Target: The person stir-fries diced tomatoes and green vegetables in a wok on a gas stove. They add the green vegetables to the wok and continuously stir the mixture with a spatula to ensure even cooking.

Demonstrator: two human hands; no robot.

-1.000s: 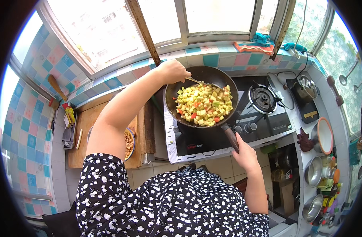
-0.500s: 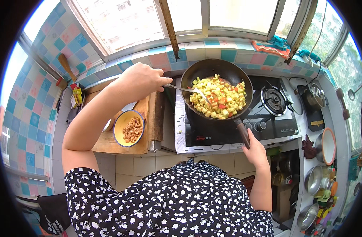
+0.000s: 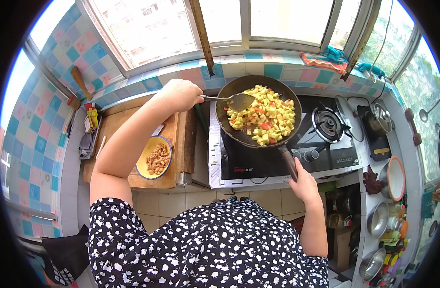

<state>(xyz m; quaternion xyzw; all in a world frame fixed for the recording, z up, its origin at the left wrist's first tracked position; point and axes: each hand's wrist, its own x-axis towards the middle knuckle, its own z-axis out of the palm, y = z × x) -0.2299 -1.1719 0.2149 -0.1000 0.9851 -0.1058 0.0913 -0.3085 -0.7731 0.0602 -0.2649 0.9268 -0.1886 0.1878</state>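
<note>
My left hand (image 3: pixel 180 95) is closed round the handle of a metal spatula (image 3: pixel 240 102). The spatula's broad head lies over the left part of a dark wok (image 3: pixel 222 117), against the food. Diced pale yellow-green vegetables with red pieces (image 3: pixel 265 115) fill much of the wok, which sits on the left side of a black gas stove (image 3: pixel 244 165). Wrapped round the wok's brown handle is my right hand (image 3: pixel 304 184). Below my left forearm, a yellow bowl with a blue rim (image 3: pixel 146 162) holds small browned chunks (image 3: pixel 158 159).
The bowl stands on a wooden board (image 3: pixel 179 144) left of the stove. A bare burner (image 3: pixel 328 124) is at the stove's right. Further right are a pot (image 3: pixel 380 117) and several metal bowls (image 3: pixel 377 218). Windows and a tiled ledge (image 3: pixel 272 71) run behind.
My left hand has shifted slightly right and down, and the spatula head has turned so its broad face shows. The food is heaped further right. My right hand stays on the wok handle.
</note>
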